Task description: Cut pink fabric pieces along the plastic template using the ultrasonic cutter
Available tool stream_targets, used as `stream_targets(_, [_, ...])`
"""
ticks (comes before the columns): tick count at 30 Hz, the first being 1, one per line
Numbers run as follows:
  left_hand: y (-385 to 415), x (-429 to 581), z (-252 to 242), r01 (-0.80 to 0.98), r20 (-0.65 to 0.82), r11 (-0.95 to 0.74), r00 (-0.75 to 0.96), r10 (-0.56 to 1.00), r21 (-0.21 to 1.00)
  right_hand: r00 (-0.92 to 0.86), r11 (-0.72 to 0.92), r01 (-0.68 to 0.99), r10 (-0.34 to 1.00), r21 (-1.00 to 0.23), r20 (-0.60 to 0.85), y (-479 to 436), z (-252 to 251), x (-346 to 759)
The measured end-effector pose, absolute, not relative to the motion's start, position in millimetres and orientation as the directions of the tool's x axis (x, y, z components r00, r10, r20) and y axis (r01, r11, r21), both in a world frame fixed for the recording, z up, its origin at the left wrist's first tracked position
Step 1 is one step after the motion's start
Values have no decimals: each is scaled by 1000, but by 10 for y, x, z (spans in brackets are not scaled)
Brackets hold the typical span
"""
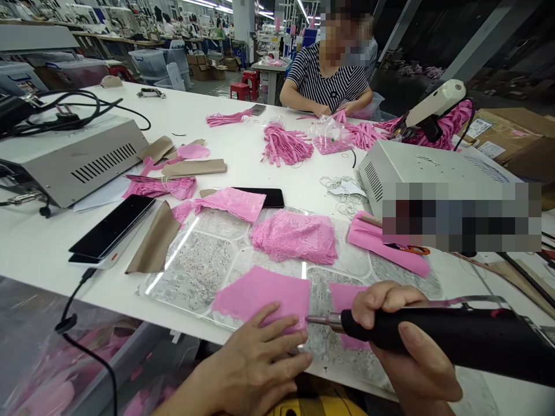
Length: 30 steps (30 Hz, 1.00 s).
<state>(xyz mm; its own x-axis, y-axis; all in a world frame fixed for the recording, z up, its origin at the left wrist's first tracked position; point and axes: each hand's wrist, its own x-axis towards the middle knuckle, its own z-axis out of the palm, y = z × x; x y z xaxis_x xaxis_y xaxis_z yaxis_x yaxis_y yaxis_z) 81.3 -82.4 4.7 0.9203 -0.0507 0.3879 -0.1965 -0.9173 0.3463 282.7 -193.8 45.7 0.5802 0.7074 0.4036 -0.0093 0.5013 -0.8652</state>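
My left hand (pixel 260 358) lies flat with its fingers spread, pressing on a pink fabric piece (pixel 264 294). Gripped in my right hand (pixel 403 329) is a black handheld tool with a thin metal tip (pixel 451 335). Its tip points left and meets the right edge of that fabric, close to my left fingertips. Another pink piece (pixel 342 297) lies partly hidden behind the tool and my right hand. Beneath the fabric is a clear sheet with a grey stone pattern (pixel 197 254). A stack of pink lace pieces (pixel 295 236) sits just beyond.
Grey vented boxes stand left (pixel 99 162) and right (pixel 433 167). A dark tablet (pixel 113 225), a phone (pixel 273 197) and orange-handled scissors (pixel 411 249) lie around the sheet. Across the white table, a person in a striped top (pixel 327 81) handles pink strips (pixel 286 144).
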Motion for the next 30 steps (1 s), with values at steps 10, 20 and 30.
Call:
stream_targets(10, [-970,1075,115,-204,404,-930,912,-67,307,788,536,135,451,-833,418,-2098,615,3362])
stream_targets(20, [-1167,1548,6,-53,349,-983,937,12,176,748,584,53,514,-810,420,-1979,436,3421])
stream_targets(30, [-1148,1565,-29,-40,343,-993,939,1,111,754,589,45,509,-807,414,-1956,368,3448])
